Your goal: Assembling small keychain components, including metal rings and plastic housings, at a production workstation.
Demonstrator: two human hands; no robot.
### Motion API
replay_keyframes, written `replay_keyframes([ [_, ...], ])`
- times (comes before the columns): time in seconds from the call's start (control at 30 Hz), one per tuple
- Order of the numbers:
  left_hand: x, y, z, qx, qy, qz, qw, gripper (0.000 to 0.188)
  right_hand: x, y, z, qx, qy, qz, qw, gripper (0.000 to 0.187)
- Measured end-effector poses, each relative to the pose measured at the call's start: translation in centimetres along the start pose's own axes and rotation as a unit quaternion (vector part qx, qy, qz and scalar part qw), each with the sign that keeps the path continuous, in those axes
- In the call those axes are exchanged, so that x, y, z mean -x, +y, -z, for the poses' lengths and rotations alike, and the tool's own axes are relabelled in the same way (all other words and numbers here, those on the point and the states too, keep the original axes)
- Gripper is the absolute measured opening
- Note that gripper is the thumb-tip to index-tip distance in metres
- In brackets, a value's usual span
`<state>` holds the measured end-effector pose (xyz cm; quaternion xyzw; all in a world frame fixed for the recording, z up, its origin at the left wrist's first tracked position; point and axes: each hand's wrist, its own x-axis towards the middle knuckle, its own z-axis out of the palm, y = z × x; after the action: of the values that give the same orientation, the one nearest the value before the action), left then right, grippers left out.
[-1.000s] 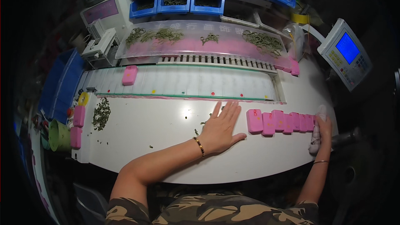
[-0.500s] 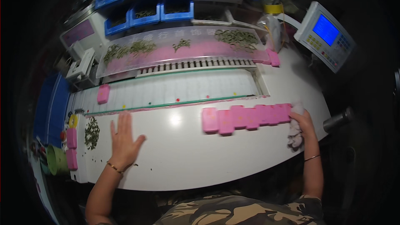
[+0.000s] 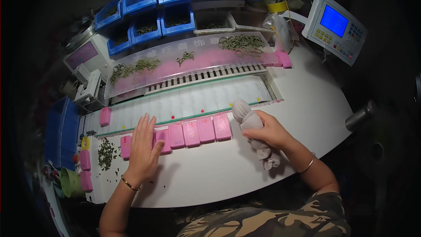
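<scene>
A row of several flat pink blocks [image 3: 191, 133] lies on the white worktop along the front of the conveyor. My left hand [image 3: 145, 149] is over the left part of this row, its fingers stretched out, and hides part of some blocks. Whether its palm touches them I cannot tell. Off the right end of the row, my right hand [image 3: 272, 131] is closed round a knotted, pale grey cloth bundle [image 3: 249, 120]. The rounded head of the bundle points up and left, its crumpled tail toward me.
One pink block [image 3: 105, 116] sits on the glass-edged conveyor [image 3: 188, 103]. Behind stands a clear tray [image 3: 166, 63] with green ring-like pieces, below blue bins [image 3: 177, 19]. Green bits [image 3: 106, 154] are scattered at the left. A control panel [image 3: 335, 26] is at the far right.
The pink blocks have slid left along the worktop, from the right side to beside my left hand. My right hand has moved left with the cloth bundle. My left hand remains spread.
</scene>
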<state>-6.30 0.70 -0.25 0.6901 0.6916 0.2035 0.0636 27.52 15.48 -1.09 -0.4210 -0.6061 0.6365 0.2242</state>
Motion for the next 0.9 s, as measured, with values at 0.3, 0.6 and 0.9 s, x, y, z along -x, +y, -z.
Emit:
replay_keyframes([
  [0.3, -13.2, 4.5, -7.0, -0.034, -0.015, -0.133, 0.99, 0.061, -3.6, 2.8, 11.8, 0.241, 0.172, 0.082, 0.951, 0.049],
  [0.6, -28.5, 8.3, -16.5, -0.083, 0.049, -0.15, 0.984, 0.061, -14.2, 6.9, 21.0, 0.436, 0.358, 0.146, 0.813, 0.083],
  [0.9, -34.9, 10.9, -15.6, 0.446, -0.068, -0.251, 0.856, 0.042, -21.8, 4.9, 23.7, 0.445, 0.375, 0.214, 0.784, 0.084],
])
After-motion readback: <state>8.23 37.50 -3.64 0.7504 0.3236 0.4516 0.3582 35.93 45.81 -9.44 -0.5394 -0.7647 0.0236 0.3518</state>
